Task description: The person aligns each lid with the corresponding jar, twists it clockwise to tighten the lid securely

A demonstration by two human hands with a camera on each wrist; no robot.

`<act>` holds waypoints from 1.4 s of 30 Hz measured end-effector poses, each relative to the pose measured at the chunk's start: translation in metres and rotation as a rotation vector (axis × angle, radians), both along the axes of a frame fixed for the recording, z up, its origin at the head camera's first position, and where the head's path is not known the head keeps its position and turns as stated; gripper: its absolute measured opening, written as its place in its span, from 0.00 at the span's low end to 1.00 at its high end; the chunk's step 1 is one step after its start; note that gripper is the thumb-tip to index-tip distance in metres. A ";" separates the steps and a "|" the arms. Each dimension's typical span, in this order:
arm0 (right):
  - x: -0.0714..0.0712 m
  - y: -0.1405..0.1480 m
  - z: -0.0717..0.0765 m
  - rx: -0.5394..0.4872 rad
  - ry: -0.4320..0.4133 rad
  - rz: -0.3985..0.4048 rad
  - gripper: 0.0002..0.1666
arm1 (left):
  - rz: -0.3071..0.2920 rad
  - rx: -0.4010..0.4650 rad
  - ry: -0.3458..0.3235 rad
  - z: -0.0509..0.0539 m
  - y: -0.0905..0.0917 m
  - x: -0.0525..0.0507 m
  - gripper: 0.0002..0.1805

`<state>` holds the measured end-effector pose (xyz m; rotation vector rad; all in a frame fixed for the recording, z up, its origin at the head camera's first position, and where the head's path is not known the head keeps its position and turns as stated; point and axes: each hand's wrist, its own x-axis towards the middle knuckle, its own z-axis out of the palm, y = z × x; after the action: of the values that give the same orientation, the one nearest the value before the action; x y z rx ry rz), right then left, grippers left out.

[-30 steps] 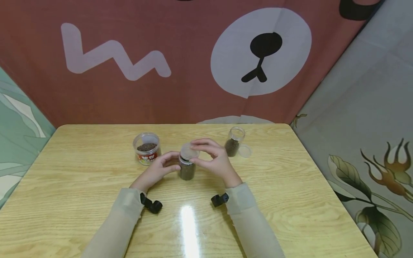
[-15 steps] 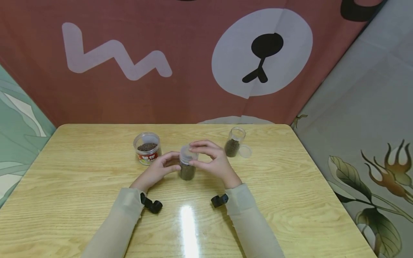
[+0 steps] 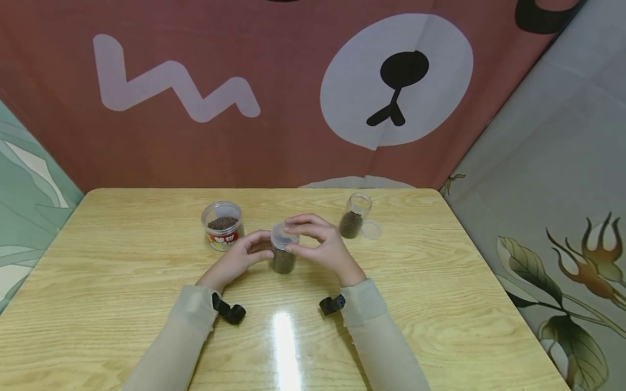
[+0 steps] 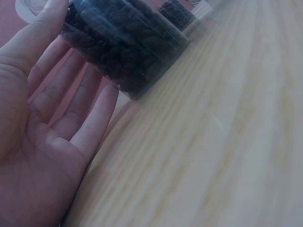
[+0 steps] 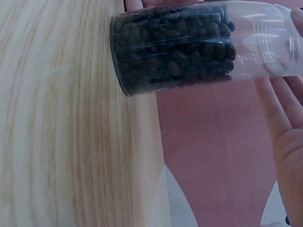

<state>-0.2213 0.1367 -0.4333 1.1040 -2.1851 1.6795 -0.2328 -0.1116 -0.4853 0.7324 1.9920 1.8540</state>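
Observation:
A clear jar point(image 3: 283, 262) of dark beans that look like coffee beans stands upright mid-table in the head view. My left hand point(image 3: 238, 259) holds its left side, thumb in front and fingers behind. Over the mouth sits a translucent lid point(image 3: 281, 234), roughly level. Thumb and fingers of my right hand point(image 3: 324, 243) grip this lid from the right. In the right wrist view the jar point(image 5: 175, 52) is about two thirds full, and the hand is cut off at the edge. The left wrist view shows only the jar's lower part point(image 4: 128, 42).
Behind the left hand stands an uncapped wide tub point(image 3: 223, 239) with brown granules and a red label. At the back right is another uncapped jar point(image 3: 351, 222) of dark beans, with a loose lid point(image 3: 371, 229) lying beside it. A patterned cloth point(image 3: 205, 146) hangs behind the table.
The lid, tilted and raised over the jar's mouth a second ago, has come down to lie level on it. My right hand has lowered slightly with it; my left hand stays put.

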 end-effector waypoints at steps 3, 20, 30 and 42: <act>0.001 -0.001 0.001 0.002 -0.028 0.003 0.21 | 0.001 -0.002 0.000 0.000 0.000 0.000 0.26; -0.003 0.003 0.001 -0.024 -0.208 0.060 0.34 | 0.007 0.005 0.001 0.000 0.000 0.000 0.26; -0.002 0.004 -0.001 -0.018 -0.323 0.073 0.27 | 0.006 -0.004 -0.008 0.003 0.001 0.001 0.25; -0.003 0.004 -0.002 -0.058 -0.364 0.127 0.27 | 0.012 -0.009 -0.002 0.003 0.001 0.002 0.25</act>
<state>-0.2244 0.1403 -0.4351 1.0063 -2.2923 2.1305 -0.2310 -0.1106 -0.4823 0.7170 2.0064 1.8500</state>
